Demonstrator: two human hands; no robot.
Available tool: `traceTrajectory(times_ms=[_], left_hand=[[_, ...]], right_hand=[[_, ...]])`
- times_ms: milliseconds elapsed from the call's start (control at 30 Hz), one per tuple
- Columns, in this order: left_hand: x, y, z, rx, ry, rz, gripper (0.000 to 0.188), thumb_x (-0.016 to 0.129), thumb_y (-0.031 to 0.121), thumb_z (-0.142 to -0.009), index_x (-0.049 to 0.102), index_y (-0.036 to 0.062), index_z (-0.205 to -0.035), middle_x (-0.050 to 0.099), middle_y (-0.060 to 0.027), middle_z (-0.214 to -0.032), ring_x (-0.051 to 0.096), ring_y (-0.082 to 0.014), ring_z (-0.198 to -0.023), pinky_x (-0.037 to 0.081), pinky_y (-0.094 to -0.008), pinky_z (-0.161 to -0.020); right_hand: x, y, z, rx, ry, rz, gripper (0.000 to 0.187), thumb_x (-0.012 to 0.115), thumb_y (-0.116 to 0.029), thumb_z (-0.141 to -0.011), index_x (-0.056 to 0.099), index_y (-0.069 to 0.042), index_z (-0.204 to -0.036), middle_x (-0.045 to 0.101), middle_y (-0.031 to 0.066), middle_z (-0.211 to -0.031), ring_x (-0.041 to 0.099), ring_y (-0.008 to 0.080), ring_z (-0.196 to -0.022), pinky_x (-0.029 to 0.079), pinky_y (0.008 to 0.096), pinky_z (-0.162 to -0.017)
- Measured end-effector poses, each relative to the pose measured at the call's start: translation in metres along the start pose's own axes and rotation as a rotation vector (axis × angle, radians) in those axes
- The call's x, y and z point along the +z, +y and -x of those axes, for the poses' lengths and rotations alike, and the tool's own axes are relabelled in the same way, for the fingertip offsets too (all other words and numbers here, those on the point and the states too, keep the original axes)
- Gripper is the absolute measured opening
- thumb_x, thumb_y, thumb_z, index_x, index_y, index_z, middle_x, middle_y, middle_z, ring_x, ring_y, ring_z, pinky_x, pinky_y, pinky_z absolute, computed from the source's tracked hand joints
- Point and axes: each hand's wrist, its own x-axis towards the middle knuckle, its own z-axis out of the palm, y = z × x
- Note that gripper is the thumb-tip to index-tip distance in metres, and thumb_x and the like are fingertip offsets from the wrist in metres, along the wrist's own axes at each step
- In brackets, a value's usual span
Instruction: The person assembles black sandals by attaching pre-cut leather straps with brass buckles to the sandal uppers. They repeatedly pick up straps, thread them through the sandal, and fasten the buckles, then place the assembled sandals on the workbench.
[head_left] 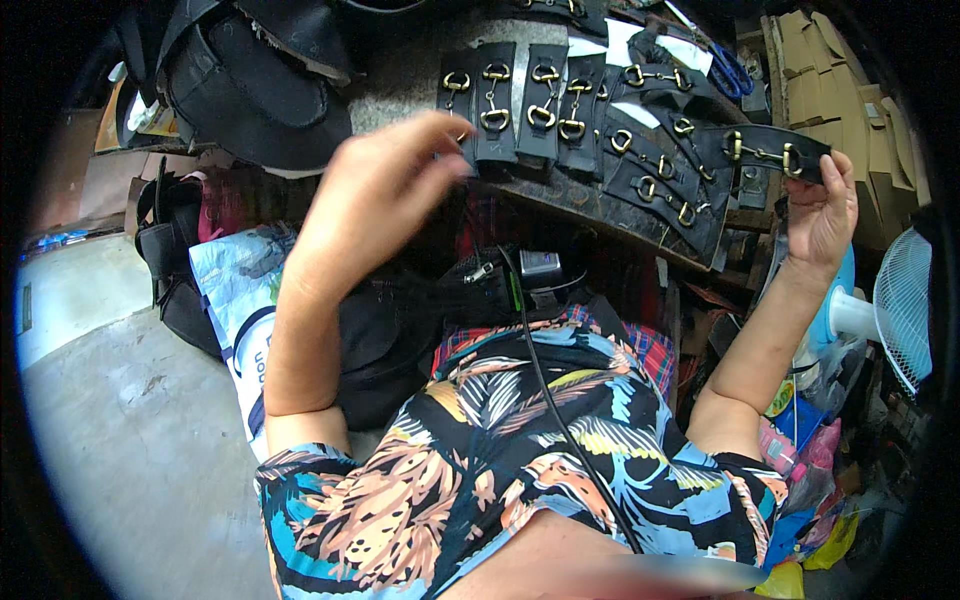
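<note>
My right hand pinches the right end of a black leather strap with a gold horsebit buckle. The other end of that strap reaches over the straps on the bench. My left hand is at the bench's front edge, beside the lower end of the leftmost strap. Its fingers are bent and smeared by motion, so their grip is unclear. Several similar black straps with gold horsebits lie side by side between my hands, such as one strap near the middle. Others overlap at an angle on the right, including a strap.
Black leather shoe uppers are piled at the bench's left. Blue-handled scissors lie at the back right. Beyond stand cardboard pieces; a fan is close to my right arm. A dark cable runs down my front.
</note>
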Motion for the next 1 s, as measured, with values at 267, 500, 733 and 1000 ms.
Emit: traceTrajectory(times_ms=[267,500,733,1000], left_hand=[[0.008,-0.054,-0.013,0.084,0.192,-0.211,0.027,0.065,0.005,-0.089,0.062,0.0042,-0.116,0.067,-0.0115,-0.104,0.065,-0.0214,-0.091,0.051,-0.0300,-0.078],[0.015,-0.063,-0.022,0.074,0.186,-0.213,0.026,0.066,0.006,-0.088,0.064,0.0041,-0.114,0.066,-0.0104,-0.104,0.065,-0.0213,-0.090,0.050,-0.0297,-0.077],[0.008,-0.023,-0.024,0.192,0.312,0.023,0.031,0.070,0.014,-0.086,0.064,0.0043,-0.115,0.066,-0.0135,-0.108,0.063,-0.0286,-0.098,0.050,-0.0344,-0.083],[0.023,-0.025,-0.024,-0.278,0.177,0.394,0.057,0.071,0.004,-0.085,0.048,0.0080,-0.138,0.062,-0.0073,-0.105,0.061,-0.0092,-0.089,0.052,-0.0237,-0.077]], right_hand=[[-0.017,0.007,0.017,0.021,0.091,0.093,0.037,0.061,-0.003,-0.090,0.050,-0.004,-0.125,0.066,0.0104,-0.101,0.069,0.0169,-0.084,0.062,0.0292,-0.068],[-0.001,-0.007,0.025,-0.007,0.211,0.232,0.044,0.058,0.001,-0.088,0.047,-0.002,-0.130,0.065,0.0101,-0.103,0.069,0.0167,-0.087,0.062,0.0275,-0.067],[0.093,0.021,0.004,0.104,-0.336,0.111,0.044,0.060,-0.003,-0.086,0.052,-0.004,-0.129,0.066,0.0110,-0.101,0.067,0.0165,-0.082,0.055,0.0267,-0.061],[0.223,0.135,-0.061,-0.136,-0.708,0.675,0.030,0.062,-0.003,-0.090,0.060,-0.007,-0.120,0.068,0.0064,-0.097,0.067,0.0154,-0.089,0.054,0.0281,-0.074]])
